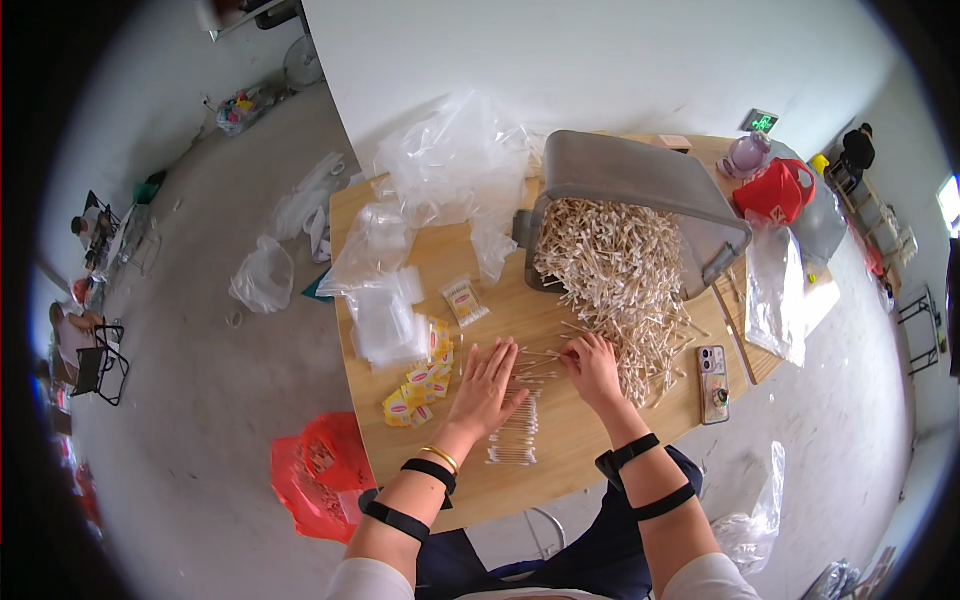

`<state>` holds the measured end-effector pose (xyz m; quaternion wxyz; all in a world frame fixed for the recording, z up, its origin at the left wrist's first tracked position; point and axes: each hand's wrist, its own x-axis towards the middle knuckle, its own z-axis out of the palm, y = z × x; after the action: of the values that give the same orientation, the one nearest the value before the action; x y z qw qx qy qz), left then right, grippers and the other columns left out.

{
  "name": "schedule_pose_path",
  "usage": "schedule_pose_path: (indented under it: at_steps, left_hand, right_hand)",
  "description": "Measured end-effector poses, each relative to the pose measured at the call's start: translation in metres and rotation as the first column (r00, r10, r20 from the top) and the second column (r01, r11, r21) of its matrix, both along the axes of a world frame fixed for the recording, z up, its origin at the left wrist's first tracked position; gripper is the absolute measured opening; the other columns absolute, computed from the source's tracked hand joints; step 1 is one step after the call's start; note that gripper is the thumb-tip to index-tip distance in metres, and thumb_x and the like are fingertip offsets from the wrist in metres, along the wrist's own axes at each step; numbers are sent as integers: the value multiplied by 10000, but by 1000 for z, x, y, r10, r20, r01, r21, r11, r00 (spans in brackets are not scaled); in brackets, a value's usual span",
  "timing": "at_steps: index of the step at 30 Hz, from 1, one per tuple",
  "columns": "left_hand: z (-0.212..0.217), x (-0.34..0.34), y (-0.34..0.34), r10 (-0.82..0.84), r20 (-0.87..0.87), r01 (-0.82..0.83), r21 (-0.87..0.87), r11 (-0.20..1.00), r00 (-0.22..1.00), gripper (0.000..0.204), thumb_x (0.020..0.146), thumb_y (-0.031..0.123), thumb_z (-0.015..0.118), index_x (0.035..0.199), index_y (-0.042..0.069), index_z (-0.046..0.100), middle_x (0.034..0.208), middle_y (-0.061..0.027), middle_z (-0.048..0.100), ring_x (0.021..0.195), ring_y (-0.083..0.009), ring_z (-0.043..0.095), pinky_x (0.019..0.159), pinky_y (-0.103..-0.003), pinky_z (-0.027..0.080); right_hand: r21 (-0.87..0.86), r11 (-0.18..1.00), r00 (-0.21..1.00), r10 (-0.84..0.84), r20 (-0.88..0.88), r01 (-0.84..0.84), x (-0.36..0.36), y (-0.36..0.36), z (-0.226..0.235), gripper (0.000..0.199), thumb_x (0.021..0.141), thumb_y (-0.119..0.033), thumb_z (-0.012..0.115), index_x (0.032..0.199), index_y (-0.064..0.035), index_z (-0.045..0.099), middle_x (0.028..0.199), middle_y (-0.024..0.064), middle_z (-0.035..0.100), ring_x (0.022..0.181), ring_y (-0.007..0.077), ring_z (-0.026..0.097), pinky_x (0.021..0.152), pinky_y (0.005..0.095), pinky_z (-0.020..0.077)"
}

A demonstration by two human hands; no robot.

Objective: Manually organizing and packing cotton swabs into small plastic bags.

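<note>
My left hand (pixel 485 390) lies palm down on the wooden table, its fingers stretched out, beside a neat row of cotton swabs (pixel 513 442) laid side by side. To the right, the fingers of my right hand (pixel 594 370) are bent together on a few cotton swabs (pixel 541 354) that stick out toward the left hand. Behind it, a large heap of loose cotton swabs (pixel 610 250) spills from a grey plastic bin (pixel 640 170) tipped on its side. A filled packet of swabs (pixel 464 301) lies beyond my left hand. The right fingertips are partly hidden.
Yellow-and-white cards (pixel 410 398) and small clear bags (pixel 385 328) lie at the left. Large clear plastic (pixel 455 150) is bunched at the back. A phone (pixel 713 385) and a red cap (pixel 775 192) are at right. A red bag (pixel 310 480) stands beside the table's left edge.
</note>
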<state>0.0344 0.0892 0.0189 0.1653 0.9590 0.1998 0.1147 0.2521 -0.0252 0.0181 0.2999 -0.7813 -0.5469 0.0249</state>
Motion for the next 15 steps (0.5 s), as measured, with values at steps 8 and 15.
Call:
schedule_pose_path:
  at_steps: [8, 15]
  left_hand:
    - [-4, -13, 1, 0, 81, 8, -108, 994, 997, 721, 973, 356, 596, 1532, -7, 321, 1552, -187, 403, 1478, -341, 330, 1249, -539, 165]
    - [-3, -8, 1, -91, 51, 97, -125, 987, 995, 651, 974, 336, 591, 1518, 58, 366, 1479, -164, 495, 1428, -324, 410, 1250, -539, 170]
  right_hand:
    - [-4, 982, 981, -188, 54, 188, 4, 1, -3, 91, 843, -102, 702, 921, -82, 660, 936, 102, 635, 946, 328, 593, 864, 440, 465]
    - [33, 991, 992, -129, 12, 128, -8, 22, -4, 84, 842, -109, 699, 913, -97, 657, 942, 88, 633, 954, 321, 588, 867, 443, 464]
